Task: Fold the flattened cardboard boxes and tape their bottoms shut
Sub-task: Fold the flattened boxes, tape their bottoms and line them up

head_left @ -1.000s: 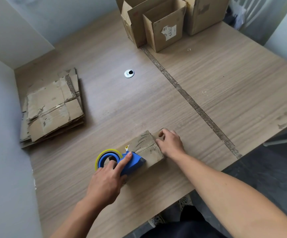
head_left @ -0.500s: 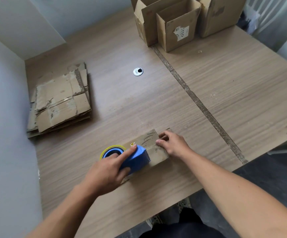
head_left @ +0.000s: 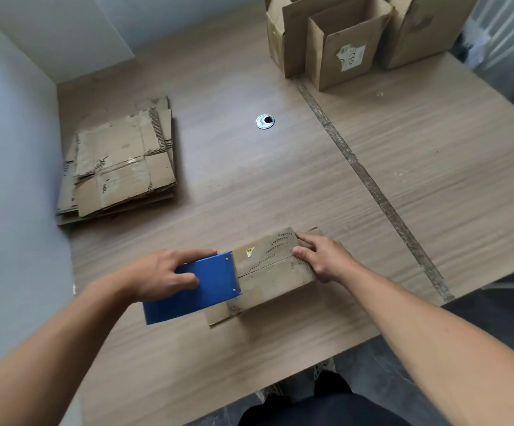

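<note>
A: Item one, your left hand (head_left: pixel 160 273)?
B: Fingers and thumb wrapped round the blue tape dispenser (head_left: pixel 206 284), whose front edge sits on the left end of the box (head_left: pixel 275 269).
A: Item two, your right hand (head_left: pixel 323 256)?
B: Fingers nearly straight, pressing the box's right end, gripping nothing.
A: Box location?
B: Near edge of the table (head_left: pixel 434 179), between your hands. Flattened boxes (head_left: pixel 120 167) stacked far left; folded boxes (head_left: pixel 342 41) far right.

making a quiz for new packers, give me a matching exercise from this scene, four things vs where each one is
Things: 1 tape dispenser; 2 flat cardboard stack; 3 upright boxes; 4 small box
Places: A far end of the table; B under the right hand; C in the left hand; D against the grey wall
Pairs: 1-C; 2-D; 3-A; 4-B
</note>
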Demonstrator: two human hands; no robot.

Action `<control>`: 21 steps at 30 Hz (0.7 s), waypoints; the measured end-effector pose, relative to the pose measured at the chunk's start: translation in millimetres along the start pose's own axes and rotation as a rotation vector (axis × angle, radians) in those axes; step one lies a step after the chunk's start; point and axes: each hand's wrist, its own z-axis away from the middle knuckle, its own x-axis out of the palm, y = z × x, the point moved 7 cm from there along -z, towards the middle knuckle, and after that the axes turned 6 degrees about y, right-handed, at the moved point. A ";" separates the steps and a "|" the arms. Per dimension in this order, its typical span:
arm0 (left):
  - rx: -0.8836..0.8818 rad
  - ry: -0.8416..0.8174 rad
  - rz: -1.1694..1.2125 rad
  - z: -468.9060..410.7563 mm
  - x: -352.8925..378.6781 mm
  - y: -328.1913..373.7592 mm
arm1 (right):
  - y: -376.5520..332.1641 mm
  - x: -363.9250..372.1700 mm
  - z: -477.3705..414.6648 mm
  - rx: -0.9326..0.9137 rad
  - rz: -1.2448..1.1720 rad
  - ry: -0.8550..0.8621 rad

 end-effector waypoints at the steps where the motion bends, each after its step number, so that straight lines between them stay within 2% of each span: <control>1: -0.021 -0.016 0.011 3.3 -1.7 -8.9 | 0.1 0.2 -0.5 -0.001 0.005 -0.004; 13: -0.145 -0.076 0.070 28.2 -7.3 -83.5 | -0.1 0.3 -2.3 0.002 0.018 -0.010; 21: -0.197 -0.086 0.049 15.1 10.9 -82.6 | 1.2 0.6 -0.1 0.015 0.024 -0.003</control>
